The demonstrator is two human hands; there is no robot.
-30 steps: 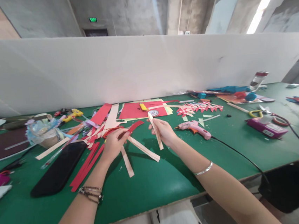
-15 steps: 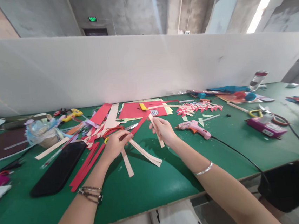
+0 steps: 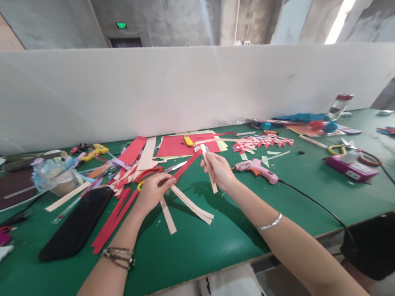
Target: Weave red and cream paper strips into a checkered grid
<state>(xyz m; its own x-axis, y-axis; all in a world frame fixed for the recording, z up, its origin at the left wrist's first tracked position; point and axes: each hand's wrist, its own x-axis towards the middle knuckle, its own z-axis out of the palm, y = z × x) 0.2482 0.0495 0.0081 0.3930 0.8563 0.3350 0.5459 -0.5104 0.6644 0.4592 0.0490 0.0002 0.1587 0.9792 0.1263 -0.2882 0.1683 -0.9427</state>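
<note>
My left hand (image 3: 155, 190) is closed, thumb and fingers pinching a red paper strip (image 3: 186, 166) that slants up toward my right hand. Cream paper strips (image 3: 193, 206) run out from under the left fingertips; I cannot tell whether those are gripped too. A cream paper strip (image 3: 212, 180) stands nearly upright in the pinched fingers of my right hand (image 3: 219, 168). Its upper part meets or crosses the far end of the red strip. Behind the red strip lie the blades of scissors (image 3: 147, 172) with red handles, partly hidden by my left hand.
A pink hot glue gun (image 3: 258, 170) with its cord lies to the right, below a red-and-white woven paper piece (image 3: 265, 141). Red sheets (image 3: 169, 147) are at the back. A black phone-like slab (image 3: 77, 224) and more red strips (image 3: 112, 221) lie left. A purple box (image 3: 349, 168) sits far right.
My right hand has shifted slightly to the right, and the cream strip in it has turned more upright. The left hand stays in place, with the red strip still held.
</note>
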